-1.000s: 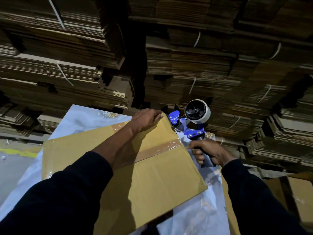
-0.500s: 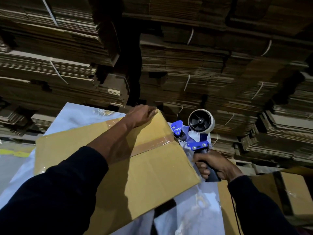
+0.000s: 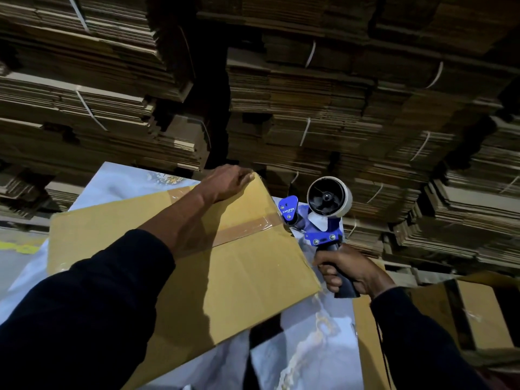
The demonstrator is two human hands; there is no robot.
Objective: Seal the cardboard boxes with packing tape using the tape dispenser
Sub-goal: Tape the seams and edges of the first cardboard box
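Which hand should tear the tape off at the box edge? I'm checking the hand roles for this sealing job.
The right hand: it grips the tape dispenser at the cardboard box's edge. The left hand rests on the far corner.

The cardboard box (image 3: 225, 282) is yellow-brown. The tape dispenser (image 3: 315, 218) is blue. The table (image 3: 304, 358) is white with swirly marks.
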